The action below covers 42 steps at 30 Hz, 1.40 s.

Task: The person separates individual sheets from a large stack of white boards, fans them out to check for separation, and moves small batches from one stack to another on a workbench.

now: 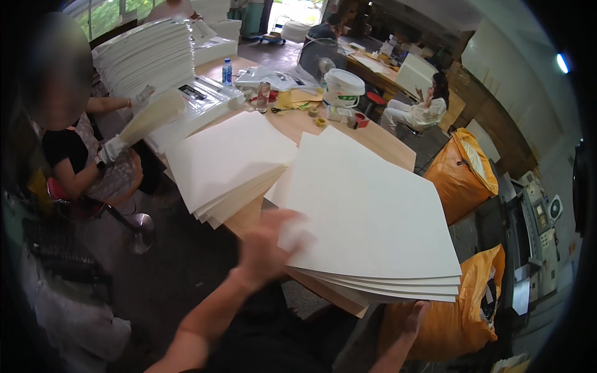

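One stack of white sheets (373, 211), centre right of frame, is piled but judged not yet aligned, the left hand (267, 245) being held, blurred, fingers parted, by its left edge, the right hand (415, 318) placed at its lower-right edge, grip indeterminable.

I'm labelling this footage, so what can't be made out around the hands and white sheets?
All in the head view:
Left hand: finger outlines, smeared by motion blur.
Right hand: how its fingers lie, masked by the white sheets.
Nearer orange bag: one side, covered by those sheets.
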Motion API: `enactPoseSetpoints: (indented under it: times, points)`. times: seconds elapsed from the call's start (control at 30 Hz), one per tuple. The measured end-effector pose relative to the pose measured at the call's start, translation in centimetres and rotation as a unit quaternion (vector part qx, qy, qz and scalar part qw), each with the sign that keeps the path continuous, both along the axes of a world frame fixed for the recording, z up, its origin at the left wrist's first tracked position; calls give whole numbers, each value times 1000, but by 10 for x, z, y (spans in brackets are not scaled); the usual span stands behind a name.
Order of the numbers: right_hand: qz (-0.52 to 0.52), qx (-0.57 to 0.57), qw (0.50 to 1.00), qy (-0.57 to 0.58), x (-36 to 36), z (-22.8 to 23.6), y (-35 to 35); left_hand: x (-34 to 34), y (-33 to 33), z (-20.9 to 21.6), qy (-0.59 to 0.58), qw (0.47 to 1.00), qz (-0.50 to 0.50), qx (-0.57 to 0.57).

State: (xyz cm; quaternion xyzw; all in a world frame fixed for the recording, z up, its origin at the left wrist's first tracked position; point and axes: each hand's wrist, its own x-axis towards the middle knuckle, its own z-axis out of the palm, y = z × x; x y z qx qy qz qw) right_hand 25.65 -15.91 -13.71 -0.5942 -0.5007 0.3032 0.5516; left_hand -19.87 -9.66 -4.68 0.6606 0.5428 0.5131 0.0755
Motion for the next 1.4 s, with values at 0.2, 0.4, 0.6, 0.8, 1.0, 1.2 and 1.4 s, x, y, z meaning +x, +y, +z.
enactPoseSetpoints:
  times: [0.2, 0.4, 0.6, 0.8, 1.0, 1.2, 1.4]
  points:
    - [-89, 75, 993, -19, 20, -37, 3, -82, 34, -60, -593, 576, -333, -452]
    - [-81, 67, 994, 26, -8, -5, 9, -39, 41, -20, -308, 810, -347, -359]
    - [74, 119, 949, 282, -127, 63, 31, -76, -3, 15, -129, 906, -292, -278]
    - [35, 23, 928, 369, -297, 90, 91, -189, -36, -38, -249, 939, -142, -190]
    - [186, 42, 884, 428, -461, 80, 211, -287, -5, -109, -347, 934, -26, -77]
    - [62, -5, 931, 360, -576, 31, 279, -342, 57, -195, -523, 846, -11, -100]
    - [75, -234, 926, 285, -597, -163, 288, -332, 84, -254, -582, 794, -32, -174]
